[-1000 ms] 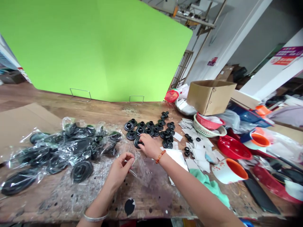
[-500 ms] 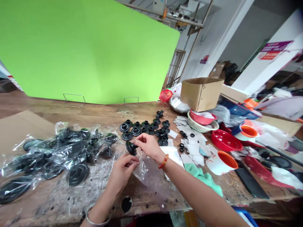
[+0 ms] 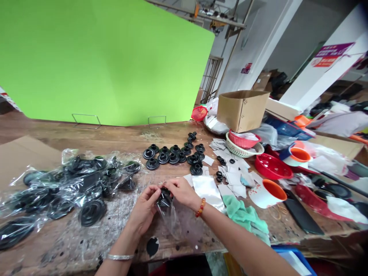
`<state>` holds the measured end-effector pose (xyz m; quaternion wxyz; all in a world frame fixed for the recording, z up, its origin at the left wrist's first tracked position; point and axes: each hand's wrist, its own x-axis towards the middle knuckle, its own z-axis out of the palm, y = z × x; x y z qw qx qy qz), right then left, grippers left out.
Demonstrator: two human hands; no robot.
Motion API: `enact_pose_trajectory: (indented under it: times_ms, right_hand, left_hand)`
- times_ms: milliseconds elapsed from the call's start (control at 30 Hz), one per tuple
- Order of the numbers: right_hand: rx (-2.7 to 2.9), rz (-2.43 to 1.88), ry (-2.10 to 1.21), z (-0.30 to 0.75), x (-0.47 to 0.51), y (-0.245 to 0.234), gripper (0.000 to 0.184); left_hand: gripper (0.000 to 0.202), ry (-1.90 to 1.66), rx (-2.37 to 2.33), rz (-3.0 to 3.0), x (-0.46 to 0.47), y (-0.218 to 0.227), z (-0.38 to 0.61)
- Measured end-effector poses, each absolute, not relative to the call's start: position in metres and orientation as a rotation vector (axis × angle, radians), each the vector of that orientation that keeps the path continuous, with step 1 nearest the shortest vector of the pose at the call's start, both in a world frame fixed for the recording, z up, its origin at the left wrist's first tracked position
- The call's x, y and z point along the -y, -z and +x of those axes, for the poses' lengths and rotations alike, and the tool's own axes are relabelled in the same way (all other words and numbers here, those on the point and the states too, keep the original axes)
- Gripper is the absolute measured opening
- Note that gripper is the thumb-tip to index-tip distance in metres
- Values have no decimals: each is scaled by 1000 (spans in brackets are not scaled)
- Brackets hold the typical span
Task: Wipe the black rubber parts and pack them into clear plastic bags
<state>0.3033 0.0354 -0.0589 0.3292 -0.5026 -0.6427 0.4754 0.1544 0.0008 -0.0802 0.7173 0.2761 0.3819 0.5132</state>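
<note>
Between my hands is a black round flanged part (image 3: 164, 199), sitting in the mouth of a clear plastic bag (image 3: 172, 222) that hangs down toward me. My left hand (image 3: 148, 207) pinches the bag's edge on the left of the part. At the top right, my right hand (image 3: 181, 191) has its fingers closed by the part and the bag's rim; exactly which they grip is partly hidden. Beyond my hands stand several loose black flanged parts (image 3: 174, 158) in a cluster. To the left lies a heap of bagged black parts (image 3: 83, 180).
White paper slips (image 3: 234, 180), small black rings (image 3: 219, 176) and a green cloth (image 3: 244, 216) lie to the right. Farther right are an orange-lined white cup (image 3: 267, 193), a phone (image 3: 304, 214), red baskets (image 3: 273, 166) and a cardboard box (image 3: 241, 111). A green board (image 3: 115, 65) stands behind.
The black part has moved down from above the bag into its mouth. My right hand has lowered with it, and my left hand has shifted up to the bag's edge.
</note>
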Motion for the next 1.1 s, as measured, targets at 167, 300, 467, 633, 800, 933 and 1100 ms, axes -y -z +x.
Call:
enact_pose_trajectory:
  times_ms: [167,300,467,633,800,933,1100]
  right_hand:
    - [1745,-1356,-1148,314,-29,57,9]
    - [1777,-1268,-1241,316,-28,62,8]
    - [1657,-1140,-1415,317,-30,60,18]
    - [1835,-929,-1455,331,-35,44,21]
    - [1538,-1106,-1546,330,-47,54,23]
    - [1425,-1327,-1292,323,-54,68,18]
    - [1708,-1399,-1077,327,-50,78,11]
  left_hand:
    - [31,-1181,-863,482,-4,83,151]
    - [31,-1181,-825,457,-7,83,152]
    - [31,-1161,-856,513,-7,85,146]
    - [19,-1052,-858,952,-5,70,125]
    - [7,-891,-1122,1751,-13,31,116]
    - [10,-1355,-1454,1684,-33,10,114]
    - [13,-1826,-1746,1475,-63,15,86]
